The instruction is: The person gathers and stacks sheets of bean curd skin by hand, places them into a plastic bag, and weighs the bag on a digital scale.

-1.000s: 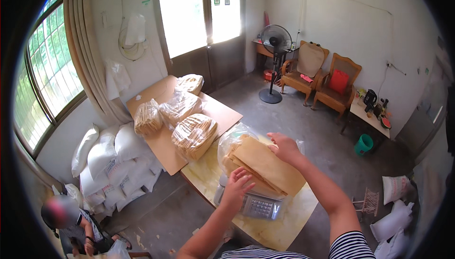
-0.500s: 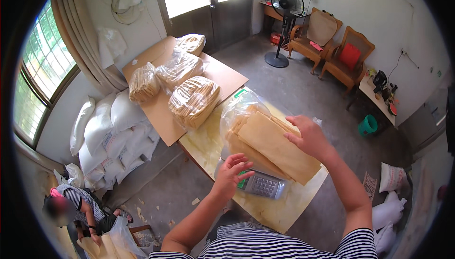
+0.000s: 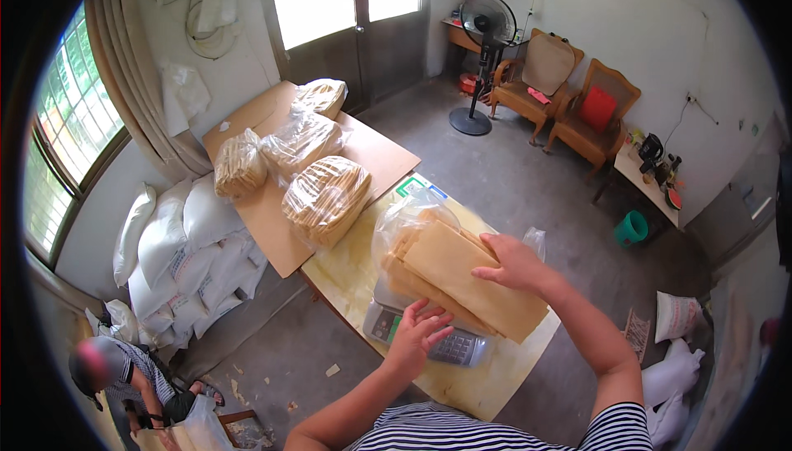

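A stack of flat tan sheets (image 3: pixel 470 278), partly inside a clear plastic bag (image 3: pixel 400 224), lies on a grey digital scale (image 3: pixel 458 347) on the yellowish table. My right hand (image 3: pixel 521 266) is over the stack's right edge, thumb and fingers apart; whether its fingertips press on the sheets I cannot tell. My left hand (image 3: pixel 419 335) hovers open above the scale's keypad side, its fingers spread close to the near-left edge of the stack. The scale's weighing plate is mostly covered by the sheets.
Several clear bags of tan sheets (image 3: pixel 328 199) sit on a brown board (image 3: pixel 384 150) beyond the table (image 3: pixel 338 278). White sacks (image 3: pixel 202 245) are piled at left. A co-worker (image 3: pixel 136 377) bends at lower left. A fan (image 3: pixel 487 26), chairs and a green bin (image 3: pixel 631 228) stand farther right.
My left hand has moved right, closer to the stack's near edge. My right hand has come slightly inward over the sheets. The whole view has shifted a little.
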{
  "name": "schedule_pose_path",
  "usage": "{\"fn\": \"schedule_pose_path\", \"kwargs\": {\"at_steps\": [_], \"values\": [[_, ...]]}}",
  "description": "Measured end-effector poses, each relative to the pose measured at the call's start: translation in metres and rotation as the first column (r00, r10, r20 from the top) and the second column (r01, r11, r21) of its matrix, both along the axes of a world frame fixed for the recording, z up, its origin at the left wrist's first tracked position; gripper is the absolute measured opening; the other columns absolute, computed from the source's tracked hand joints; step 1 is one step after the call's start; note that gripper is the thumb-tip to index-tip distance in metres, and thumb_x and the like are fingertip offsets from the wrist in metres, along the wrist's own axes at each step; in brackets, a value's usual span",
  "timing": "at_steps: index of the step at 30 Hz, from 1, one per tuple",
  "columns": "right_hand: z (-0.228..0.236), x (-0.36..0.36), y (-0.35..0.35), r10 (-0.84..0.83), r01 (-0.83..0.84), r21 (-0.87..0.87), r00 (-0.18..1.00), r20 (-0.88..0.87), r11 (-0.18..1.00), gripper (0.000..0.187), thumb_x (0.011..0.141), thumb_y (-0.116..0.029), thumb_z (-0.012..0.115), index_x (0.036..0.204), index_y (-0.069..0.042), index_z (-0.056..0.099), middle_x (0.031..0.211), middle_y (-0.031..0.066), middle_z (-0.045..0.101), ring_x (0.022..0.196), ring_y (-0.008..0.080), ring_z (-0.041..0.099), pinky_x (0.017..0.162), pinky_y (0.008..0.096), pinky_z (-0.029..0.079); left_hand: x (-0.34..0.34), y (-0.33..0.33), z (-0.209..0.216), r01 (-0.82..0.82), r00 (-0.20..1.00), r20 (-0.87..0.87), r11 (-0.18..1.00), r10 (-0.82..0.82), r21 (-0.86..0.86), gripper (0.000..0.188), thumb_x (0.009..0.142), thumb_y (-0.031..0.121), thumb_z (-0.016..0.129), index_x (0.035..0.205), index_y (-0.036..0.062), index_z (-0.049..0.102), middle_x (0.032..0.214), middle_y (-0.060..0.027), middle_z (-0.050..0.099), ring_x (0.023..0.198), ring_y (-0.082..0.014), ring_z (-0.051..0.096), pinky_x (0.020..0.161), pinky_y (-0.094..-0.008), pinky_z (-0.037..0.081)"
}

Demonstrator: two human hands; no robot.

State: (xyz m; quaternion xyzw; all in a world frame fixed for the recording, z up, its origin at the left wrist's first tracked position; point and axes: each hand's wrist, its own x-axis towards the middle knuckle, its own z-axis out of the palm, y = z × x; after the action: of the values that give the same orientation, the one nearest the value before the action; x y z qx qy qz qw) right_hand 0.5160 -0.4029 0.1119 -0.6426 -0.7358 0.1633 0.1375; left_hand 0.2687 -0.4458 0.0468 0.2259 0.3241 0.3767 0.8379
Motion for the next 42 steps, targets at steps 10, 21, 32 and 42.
{"fn": "schedule_pose_path", "kwargs": {"at_steps": [10,21,32,42], "values": [[0.01,-0.008,0.013,-0.066,0.02,-0.235,0.979,-0.191,0.972,0.078,0.071,-0.049,0.072,0.128,-0.002,0.048,0.115,0.0195,0.06,0.107,0.0308,0.058,0.091,0.0375,0.045,0.017,0.007,0.002,0.001,0.999,-0.053,0.999,0.001,0.033,0.063,0.084,0.014,0.064,0.133,0.0029,0.027,0.121,-0.0157,0.049,0.111,-0.0255,0.054,0.094,-0.04,0.047],[0.019,-0.005,0.01,-0.145,-0.004,-0.371,0.916,-0.374,0.928,0.068,0.071,-0.04,0.074,0.122,-0.001,0.051,0.111,0.0168,0.062,0.102,0.0255,0.061,0.088,0.0346,0.046,0.032,-0.002,0.007,-0.003,0.993,-0.112,0.96,0.035,0.279,0.064,0.085,0.01,0.063,0.136,0.0014,0.025,0.122,-0.0137,0.046,0.112,-0.0228,0.051,0.09,-0.0361,0.049],[0.003,-0.002,0.006,-0.237,0.092,-0.307,0.845,-0.479,0.947,0.053,0.072,-0.027,0.075,0.113,0.0,0.054,0.099,0.0118,0.063,0.093,0.0194,0.061,0.081,0.0311,0.048,0.037,-0.002,0.009,-0.077,0.997,0.024,0.988,0.074,0.132,0.068,0.086,0.005,0.059,0.139,0.0034,0.017,0.129,-0.0157,0.039,0.117,-0.0253,0.047,0.091,-0.037,0.049],[0.013,0.029,0.011,-0.349,0.052,-0.409,0.622,-0.701,0.911,0.029,0.081,-0.011,0.066,0.105,-0.001,0.053,0.098,0.0069,0.06,0.087,0.0135,0.059,0.078,0.0288,0.049,0.03,-0.003,-0.004,-0.022,0.994,-0.11,0.998,0.028,0.056,0.041,0.085,0.009,0.063,0.117,0.0043,0.038,0.113,-0.0096,0.047,0.106,-0.0198,0.053,0.084,-0.0352,0.053]]}}
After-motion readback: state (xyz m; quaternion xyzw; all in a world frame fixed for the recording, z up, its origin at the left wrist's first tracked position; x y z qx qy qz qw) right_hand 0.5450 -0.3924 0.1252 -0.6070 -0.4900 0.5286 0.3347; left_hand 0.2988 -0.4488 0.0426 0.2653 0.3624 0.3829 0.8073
